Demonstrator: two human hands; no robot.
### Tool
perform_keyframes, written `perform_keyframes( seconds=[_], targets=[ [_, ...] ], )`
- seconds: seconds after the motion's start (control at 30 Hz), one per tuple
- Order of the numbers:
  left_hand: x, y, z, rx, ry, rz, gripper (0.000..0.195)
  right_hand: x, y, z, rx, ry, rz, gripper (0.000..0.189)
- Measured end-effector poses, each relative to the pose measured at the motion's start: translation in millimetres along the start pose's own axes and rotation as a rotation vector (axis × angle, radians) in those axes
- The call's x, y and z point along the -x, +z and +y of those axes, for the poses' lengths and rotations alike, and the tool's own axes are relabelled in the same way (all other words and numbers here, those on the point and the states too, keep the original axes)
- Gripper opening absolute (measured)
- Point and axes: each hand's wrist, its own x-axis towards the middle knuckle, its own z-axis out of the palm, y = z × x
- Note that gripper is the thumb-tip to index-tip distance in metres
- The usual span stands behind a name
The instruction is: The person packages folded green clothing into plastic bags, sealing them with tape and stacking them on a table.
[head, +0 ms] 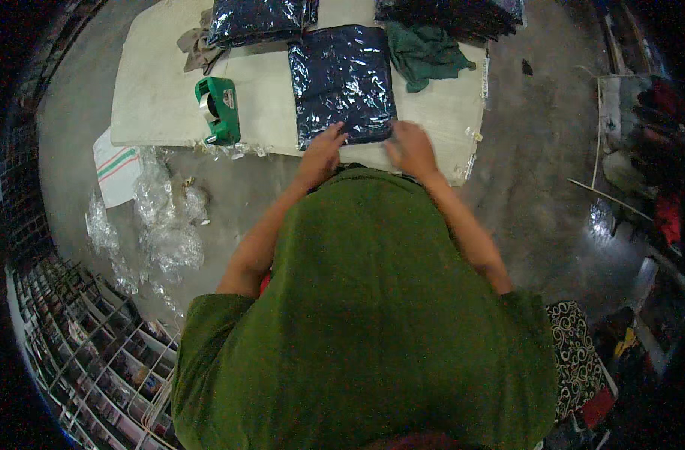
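A dark navy folded garment in a clear, glossy plastic bag [342,84] lies flat on a pale-topped table [263,101] in front of me. My left hand [322,153] is at the bag's near left edge, its fingertips touching the plastic. Whether those fingers pinch the edge cannot be made out. Beside the near right corner is my right hand [412,149], slightly blurred, thumb and fingers apart. To the left stands a green tape dispenser [225,115] with a roll of clear tape.
Bagged dark garments [258,21] and another dark stack [455,17] sit along the far side. A green cloth [429,56] and a brown cloth [195,50] lie nearby. Crumpled clear plastic [168,219] litters the floor left, beside a wire rack [106,360]. A patterned seat [578,354] is at right.
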Motion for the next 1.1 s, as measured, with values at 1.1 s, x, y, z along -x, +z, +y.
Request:
perform_keyframes(
  seconds=[1.1],
  targets=[
    [-44.5,-86.8,-96.6,0.018,-0.164,-0.076,0.045,-105.4,-46.5,8.8,0.011,-0.03,-0.535,0.059]
  ],
)
